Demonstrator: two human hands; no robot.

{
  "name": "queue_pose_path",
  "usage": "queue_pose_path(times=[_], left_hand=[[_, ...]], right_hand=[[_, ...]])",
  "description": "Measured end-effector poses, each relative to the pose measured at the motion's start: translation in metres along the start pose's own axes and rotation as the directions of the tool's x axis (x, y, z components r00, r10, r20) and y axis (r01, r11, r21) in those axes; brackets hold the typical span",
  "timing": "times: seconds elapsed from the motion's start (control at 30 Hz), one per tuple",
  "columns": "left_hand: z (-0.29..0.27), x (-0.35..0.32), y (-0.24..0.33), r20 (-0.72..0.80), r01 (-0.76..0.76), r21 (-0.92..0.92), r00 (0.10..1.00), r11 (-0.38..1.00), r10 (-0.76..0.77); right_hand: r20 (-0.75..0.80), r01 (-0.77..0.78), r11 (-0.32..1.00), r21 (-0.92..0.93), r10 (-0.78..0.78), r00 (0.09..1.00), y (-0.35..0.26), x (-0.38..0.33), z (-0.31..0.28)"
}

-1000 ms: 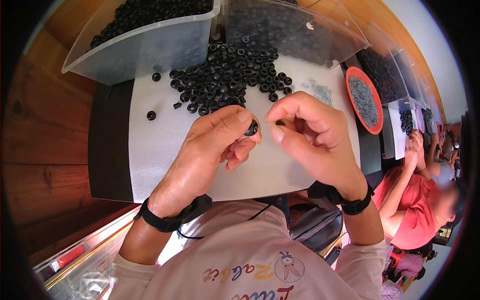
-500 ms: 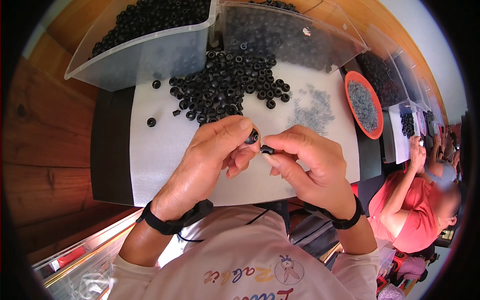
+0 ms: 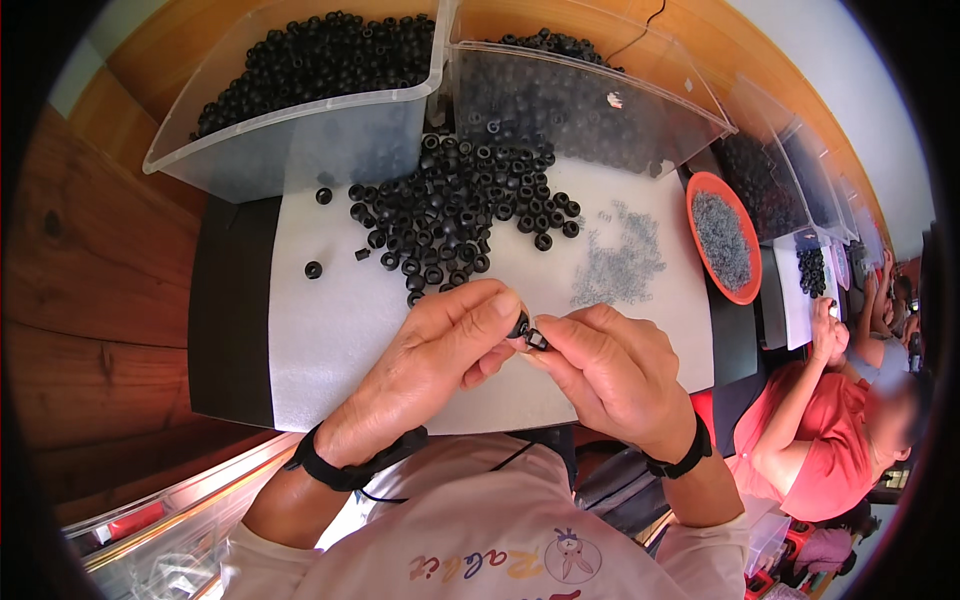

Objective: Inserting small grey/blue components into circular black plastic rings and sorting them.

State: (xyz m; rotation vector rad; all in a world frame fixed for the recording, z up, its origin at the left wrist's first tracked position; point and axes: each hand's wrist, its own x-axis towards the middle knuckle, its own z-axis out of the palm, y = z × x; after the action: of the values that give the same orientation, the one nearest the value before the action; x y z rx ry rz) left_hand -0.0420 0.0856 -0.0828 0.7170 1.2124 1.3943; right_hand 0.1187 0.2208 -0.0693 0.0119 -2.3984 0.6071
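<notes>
Between the fingertips of my left hand [image 3: 440, 345] is a round black cord-lock shell [image 3: 519, 324]. My right hand [image 3: 625, 365] pinches a small black cord-lock plunger [image 3: 537, 340], with an opening through its side. The plunger is right up against the shell's mouth; whether it has entered cannot be made out. Beyond my hands, a heap of black shells [image 3: 440, 215] spreads over the white mat [image 3: 330, 380]. To the right of the heap lies a scatter of small, thin metal springs [image 3: 620, 262].
Two clear plastic bins [image 3: 350, 130] of black parts stand along the back. An orange bowl [image 3: 742, 297] of springs sits at the right edge of the mat. Single shells [image 3: 313, 270] lie at left. Farther right, a person in a red shirt [image 3: 800, 440] works at another table.
My two hands have come together, bringing the plunger to the shell. The plunger has turned so its side opening shows. The whole scene sits slightly lower in the view.
</notes>
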Motion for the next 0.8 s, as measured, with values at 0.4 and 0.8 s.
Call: queue_pose_path(times=[0.4, 0.8], left_hand=[[0.0025, -0.0044, 0.0011, 0.027, -0.011, 0.045, 1.000, 0.999, 0.010], [0.0002, -0.0073, 0.0025, 0.079, -0.112, 0.186, 0.992, 0.976, 0.099]], right_hand=[[-0.004, -0.011, 1.000, -0.025, 0.011, 1.000, -0.0043, 0.0027, -0.0012], [-0.005, 0.043, 0.997, -0.057, -0.043, 0.999, -0.0084, -0.0021, 0.0007]])
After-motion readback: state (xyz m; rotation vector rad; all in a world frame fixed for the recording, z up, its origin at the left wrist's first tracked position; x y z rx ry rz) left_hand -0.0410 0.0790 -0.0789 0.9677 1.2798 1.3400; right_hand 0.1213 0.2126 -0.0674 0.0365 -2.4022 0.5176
